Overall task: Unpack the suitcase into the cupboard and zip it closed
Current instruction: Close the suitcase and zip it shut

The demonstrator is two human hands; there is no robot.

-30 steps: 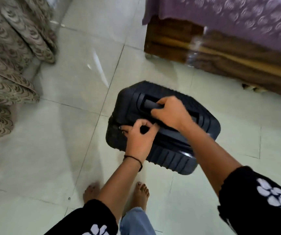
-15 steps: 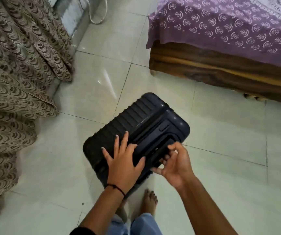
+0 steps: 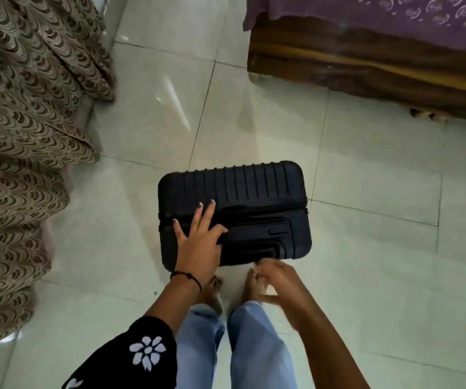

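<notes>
On the tiled floor (image 3: 366,248), at 12 o'clock from the bare feet: black suitcase (image 3: 234,197), shut, standing on edge. Left hand (image 3: 198,245) spread flat on top, holding nothing. Right hand (image 3: 276,279) blurred at 5 o'clock; grip impossible to tell. Best to steady with the left, find the zip pull.

Black sleeve (image 3: 130,357) on left arm, white embroidered flower (image 3: 147,352) on it. Thin black thread bracelet (image 3: 187,276) at left wrist. Light blue jeans (image 3: 234,346). Bare feet (image 3: 212,293). Pale polish on fingernails (image 3: 200,204). Right forearm unsleeved.
</notes>
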